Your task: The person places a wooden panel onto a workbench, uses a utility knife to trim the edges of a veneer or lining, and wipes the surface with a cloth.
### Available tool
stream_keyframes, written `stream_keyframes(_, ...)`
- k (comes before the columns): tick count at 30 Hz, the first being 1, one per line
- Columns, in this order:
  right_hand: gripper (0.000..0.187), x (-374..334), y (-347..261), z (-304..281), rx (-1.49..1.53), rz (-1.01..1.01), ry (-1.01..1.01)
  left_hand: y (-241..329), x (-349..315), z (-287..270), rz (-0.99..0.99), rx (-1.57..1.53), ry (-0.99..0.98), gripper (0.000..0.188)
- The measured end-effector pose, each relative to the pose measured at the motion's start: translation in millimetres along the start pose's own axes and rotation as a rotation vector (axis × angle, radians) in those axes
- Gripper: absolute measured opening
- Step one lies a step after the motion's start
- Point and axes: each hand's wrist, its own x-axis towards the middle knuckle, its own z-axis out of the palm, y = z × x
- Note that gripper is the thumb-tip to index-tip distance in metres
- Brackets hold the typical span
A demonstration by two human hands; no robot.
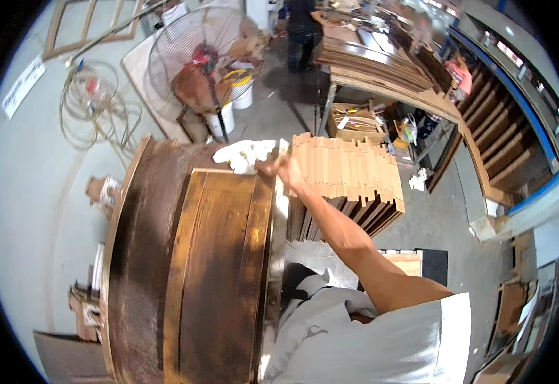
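My right hand (279, 168), its arm stretched out from the lower right, is at the far right corner of the dark bench. Its fingers are smeared by motion, so I cannot tell whether they grip anything. Right beside it, a crumpled white cloth (244, 155) lies on the bench's far edge, and a small pale piece shows just above the hand. Nearer to me, a brown wooden panel (218, 256) with a raised frame lies flat, its stain uneven and partly glossy. My left hand is out of view.
The worktable (145, 256) has a dark, stained top. A stack of wooden panels (347, 169) stands close to its right. Beyond are a large fan (196, 61), white buckets (242, 96) and a bench with stacked boards (382, 64). Coworkers stand farther back.
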Motion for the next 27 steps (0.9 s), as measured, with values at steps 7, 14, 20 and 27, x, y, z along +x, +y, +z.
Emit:
stream_keyframes(7,0.013,-92,98,-173,0.079,0.349,0.235,72,4,41,0.18,-0.174,0.027,0.047)
stream_keyframes(14,0.019,-143,166,-371,-0.076,0.448,0.554,157,-37,56,0.29,-0.277,0.041,0.042)
stream_keyframes(20,0.044,-125,290,-440,-0.118,0.67,0.593,224,-104,53,0.339,-0.273,-0.144,0.038)
stream_keyframes(27,0.057,-74,346,-401,0.201,0.77,0.408,395,-264,102,0.794,-0.714,-1.174,0.031)
